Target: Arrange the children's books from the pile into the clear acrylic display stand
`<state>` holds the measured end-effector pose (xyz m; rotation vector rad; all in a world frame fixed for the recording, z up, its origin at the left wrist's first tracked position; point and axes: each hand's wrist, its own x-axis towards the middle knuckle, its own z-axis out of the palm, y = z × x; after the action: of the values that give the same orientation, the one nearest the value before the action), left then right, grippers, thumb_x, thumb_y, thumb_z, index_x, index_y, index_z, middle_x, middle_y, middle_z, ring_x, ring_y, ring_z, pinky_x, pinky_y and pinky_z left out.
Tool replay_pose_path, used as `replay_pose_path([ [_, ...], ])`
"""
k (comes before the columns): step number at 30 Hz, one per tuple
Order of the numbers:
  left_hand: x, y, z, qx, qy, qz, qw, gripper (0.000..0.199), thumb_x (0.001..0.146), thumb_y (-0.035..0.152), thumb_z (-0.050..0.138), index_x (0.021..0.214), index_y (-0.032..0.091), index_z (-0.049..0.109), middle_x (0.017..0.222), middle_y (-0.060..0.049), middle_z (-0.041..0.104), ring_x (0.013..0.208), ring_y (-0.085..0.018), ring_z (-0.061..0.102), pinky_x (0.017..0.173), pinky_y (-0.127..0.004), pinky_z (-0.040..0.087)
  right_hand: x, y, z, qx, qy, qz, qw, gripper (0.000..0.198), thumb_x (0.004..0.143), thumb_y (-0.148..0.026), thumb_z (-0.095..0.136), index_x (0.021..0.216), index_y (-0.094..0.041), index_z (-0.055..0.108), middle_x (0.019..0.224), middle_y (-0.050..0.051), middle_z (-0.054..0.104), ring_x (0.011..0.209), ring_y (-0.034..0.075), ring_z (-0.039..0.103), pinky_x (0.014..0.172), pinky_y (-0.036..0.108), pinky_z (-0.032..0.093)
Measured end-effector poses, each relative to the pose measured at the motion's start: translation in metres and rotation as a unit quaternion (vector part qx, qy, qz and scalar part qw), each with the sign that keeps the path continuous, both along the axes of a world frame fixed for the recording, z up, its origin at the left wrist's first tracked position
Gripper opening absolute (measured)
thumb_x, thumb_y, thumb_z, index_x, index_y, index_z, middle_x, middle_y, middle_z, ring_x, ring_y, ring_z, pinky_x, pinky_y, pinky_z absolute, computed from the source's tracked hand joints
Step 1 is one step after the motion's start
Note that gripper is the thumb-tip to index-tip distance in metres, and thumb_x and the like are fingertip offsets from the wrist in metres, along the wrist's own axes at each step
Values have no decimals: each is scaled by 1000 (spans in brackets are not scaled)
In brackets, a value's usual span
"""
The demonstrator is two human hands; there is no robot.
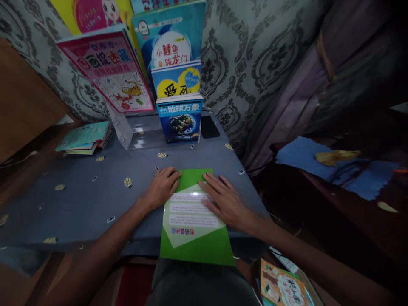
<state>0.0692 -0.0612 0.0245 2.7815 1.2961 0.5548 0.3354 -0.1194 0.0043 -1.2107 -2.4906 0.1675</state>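
A green book (197, 250) lies at the table's near edge, partly overhanging it, its printing upside down to me. It has a pale panel with white text boxes. My left hand (162, 186) is at its far left corner, fingers bent together and closed on the book's edge. Flat across the book's right side rests my right hand (225, 199), open with fingers apart, covering part of the text.
Beyond the book, a clear acrylic stand (123, 127) holds upright books, including a blue Earth book (181, 121) and a pink book (111, 72). A black phone (209, 126) lies beside it. Stacked books (84, 137) sit left; an orange book (282, 282) is low right.
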Motion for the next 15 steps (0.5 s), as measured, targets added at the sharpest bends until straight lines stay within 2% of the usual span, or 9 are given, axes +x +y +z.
replay_pose_path([
  [2,-2,-5,-1,2,-9,-4,1000,30,102,24,42,122,21,64,114,-10,63,104,-25,61,94,-43,50,13,-20,4,-2,-3,75,997,64,102,-49,49,158,-21,36,162,16,38,153,31,28,121,62,29],
  [4,-2,-7,-1,1,-14,-5,1000,29,102,24,43,122,21,64,114,-10,63,105,-25,62,94,-44,51,27,-38,12,-15,-7,145,989,84,94,-61,58,161,-23,26,165,17,31,155,32,22,121,64,27],
  [7,-2,-6,0,2,-9,-7,1000,30,102,23,42,123,20,63,114,-11,64,105,-25,62,93,-44,51,42,-58,23,-47,-19,186,981,104,84,-63,70,163,-23,17,167,17,27,155,31,21,123,60,25],
  [9,-2,-5,0,3,-3,-4,1000,30,102,23,42,123,19,63,113,-11,64,104,-26,63,93,-44,51,45,-66,26,-60,-28,182,981,102,83,-50,77,163,-23,19,166,16,28,155,31,23,124,58,26],
  [12,-1,-6,0,2,1,3,1000,30,102,22,43,123,19,64,112,-11,64,104,-26,63,92,-44,52,43,-68,17,-54,-39,154,986,85,86,-21,71,161,-27,30,164,13,36,153,29,28,123,56,30],
  [15,-1,-6,0,8,-7,5,1000,29,101,21,44,122,19,64,113,-11,65,103,-25,64,92,-44,52,40,-64,0,-16,-35,139,990,72,87,-9,60,154,-30,43,159,11,45,150,28,36,121,57,33],
])
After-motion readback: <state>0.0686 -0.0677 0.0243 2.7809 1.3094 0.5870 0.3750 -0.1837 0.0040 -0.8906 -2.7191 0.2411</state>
